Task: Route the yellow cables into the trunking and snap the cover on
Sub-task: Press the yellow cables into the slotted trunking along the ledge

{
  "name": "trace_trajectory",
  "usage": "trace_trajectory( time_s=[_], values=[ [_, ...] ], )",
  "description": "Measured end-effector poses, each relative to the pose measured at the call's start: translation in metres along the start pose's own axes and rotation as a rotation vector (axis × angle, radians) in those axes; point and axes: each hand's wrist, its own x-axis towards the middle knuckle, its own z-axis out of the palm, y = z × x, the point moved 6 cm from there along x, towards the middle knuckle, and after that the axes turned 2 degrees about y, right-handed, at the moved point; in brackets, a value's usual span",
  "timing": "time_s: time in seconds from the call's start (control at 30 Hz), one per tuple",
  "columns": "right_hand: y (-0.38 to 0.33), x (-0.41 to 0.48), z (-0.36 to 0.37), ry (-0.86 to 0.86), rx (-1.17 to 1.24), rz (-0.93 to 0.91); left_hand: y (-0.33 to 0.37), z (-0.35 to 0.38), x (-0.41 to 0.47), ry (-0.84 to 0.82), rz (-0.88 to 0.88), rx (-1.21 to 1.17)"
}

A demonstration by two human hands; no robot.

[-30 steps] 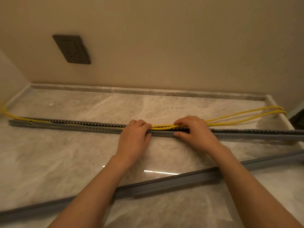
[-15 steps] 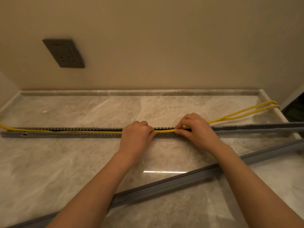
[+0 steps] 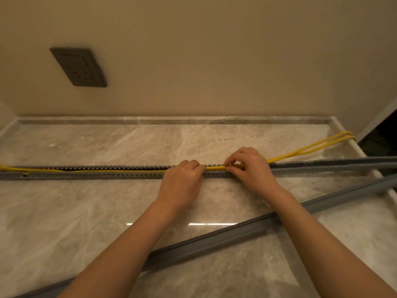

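Head view is showing a long grey slotted plastic trunking (image 3: 96,175) lying across a pale marble counter (image 3: 86,211). 2 thin yellow cables (image 3: 214,168) are running inside its left half and rising out past the right hand (image 3: 253,168), which is pinching them between thumb and forefinger. The left hand (image 3: 182,183) is resting curled over the trunking just beside; whether it is gripping the cables I cannot tell. A long grey plastic cover (image 3: 236,235) is lying diagonally nearer, under both forearms.
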Motion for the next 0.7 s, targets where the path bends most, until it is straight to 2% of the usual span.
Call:
trace_trajectory(
  time_s=[0.2,0.47,0.7],
  values=[
    [-0.003,-0.006,0.011,0.019,0.079,-0.011,0.030,0.007,0.001,-0.080,0.127,-0.066],
    [0.001,-0.014,0.012,-0.120,0.052,-0.067,0.041,0.017,0.008,-0.168,0.024,-0.034],
    [0.016,-0.026,-0.010,-0.036,0.053,-0.024,0.045,0.016,0.011,-0.201,-0.020,0.036]
  ],
)
